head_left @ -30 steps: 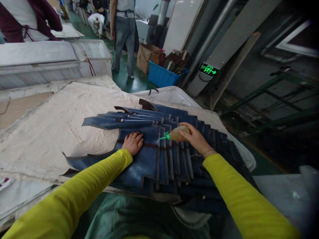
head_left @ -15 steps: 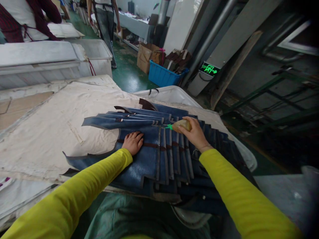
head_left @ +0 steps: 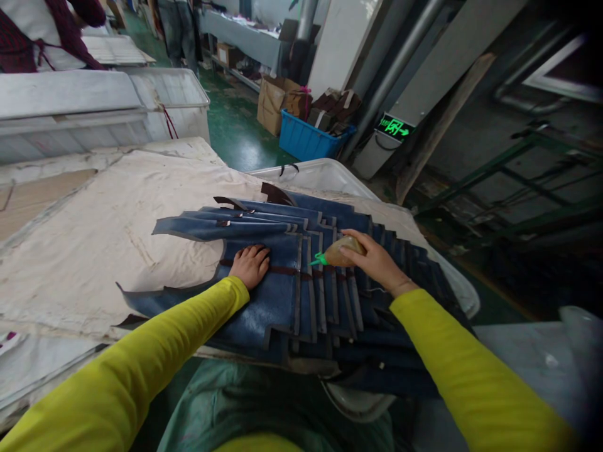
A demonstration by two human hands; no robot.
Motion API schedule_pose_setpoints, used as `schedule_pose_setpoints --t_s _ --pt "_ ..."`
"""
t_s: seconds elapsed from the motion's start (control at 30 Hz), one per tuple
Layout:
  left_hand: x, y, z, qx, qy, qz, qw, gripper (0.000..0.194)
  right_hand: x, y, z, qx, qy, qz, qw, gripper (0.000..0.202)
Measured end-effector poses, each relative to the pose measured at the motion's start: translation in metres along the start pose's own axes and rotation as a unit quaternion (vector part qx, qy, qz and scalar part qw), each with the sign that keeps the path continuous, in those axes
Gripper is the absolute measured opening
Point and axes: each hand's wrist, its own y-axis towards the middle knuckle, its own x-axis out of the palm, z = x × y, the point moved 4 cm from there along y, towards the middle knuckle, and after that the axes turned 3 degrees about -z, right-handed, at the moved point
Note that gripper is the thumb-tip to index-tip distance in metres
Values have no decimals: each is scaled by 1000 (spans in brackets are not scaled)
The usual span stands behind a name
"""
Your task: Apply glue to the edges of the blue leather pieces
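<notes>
My left hand (head_left: 250, 266) lies flat on the top blue leather-like panel (head_left: 280, 298), fingers stretched out over its dark brown strip. Several such panels are fanned out to the right, overlapping so that their grey edges show side by side. In my right hand (head_left: 377, 260) is a squeeze bottle (head_left: 343, 250) with yellowish-brown contents and a green nozzle. The bottle is tilted, its nozzle pointing left, close over the panel edges near the brown strip. Whether the tip touches them I cannot tell.
Pale cloth (head_left: 155, 201) covers the table, with a brown board (head_left: 47, 198) at its left. White bins (head_left: 188, 103) stand behind. A blue crate (head_left: 308, 138) and a cardboard box (head_left: 273, 103) sit on the green floor. Two people are partly visible at the far left and back.
My right hand has brought the bottle nearer to me, from the panels' far part to the brown strip. My left hand stays in place on the top panel.
</notes>
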Motion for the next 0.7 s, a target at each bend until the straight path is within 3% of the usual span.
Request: schedule_pose_setpoints --t_s 0.1,0.3,0.53,0.7 --pt "1 0 0 2 0 0 1000 38 0 -3 -2 7 20 -24 999 42" --pt "0 0 0 -5 4 -2 1000 38 0 -3 1 5 1 31 1000 45" --pt "1 0 0 -4 7 -8 1000 38 -4 -16 -4 29 24 -32 999 46" --pt "2 0 0 -1 5 -3 1000 38 -8 -23 -6 37 50 -11 998 45"
